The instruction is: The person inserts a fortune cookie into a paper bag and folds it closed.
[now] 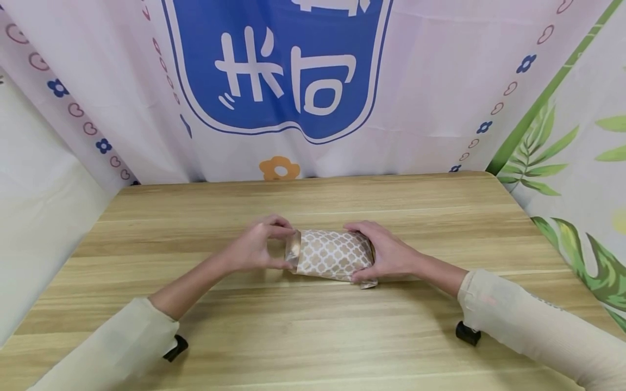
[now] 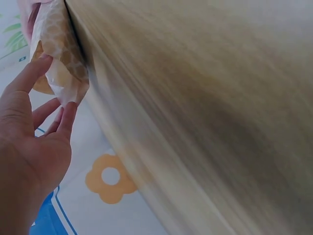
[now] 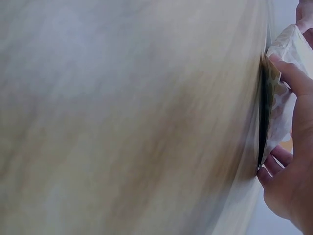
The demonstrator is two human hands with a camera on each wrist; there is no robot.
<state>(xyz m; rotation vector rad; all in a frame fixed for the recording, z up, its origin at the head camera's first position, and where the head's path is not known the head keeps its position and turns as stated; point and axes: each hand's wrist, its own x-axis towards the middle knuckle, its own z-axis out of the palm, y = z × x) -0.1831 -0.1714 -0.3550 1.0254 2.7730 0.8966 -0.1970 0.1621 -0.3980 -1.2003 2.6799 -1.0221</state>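
A tan paper bag (image 1: 332, 253) with a white lattice print lies on its side at the middle of the table. From its left end sticks a clear plastic packet (image 1: 293, 248) with something brownish inside; the rest of it is hidden in the bag. My left hand (image 1: 256, 245) holds that end between thumb and fingers, fingertips at the packet's two corners. In the left wrist view, the fingers pinch a pale, see-through corner (image 2: 67, 90). My right hand (image 1: 388, 253) spans the bag's right end, gripping it with the thumb on the near side and fingers on the far side.
The wooden table (image 1: 303, 331) runs back to a hanging white cloth (image 1: 420, 108) with a blue emblem and an orange flower. A leaf-printed cloth (image 1: 587, 179) hangs to the right. Dark straps show under both sleeves.
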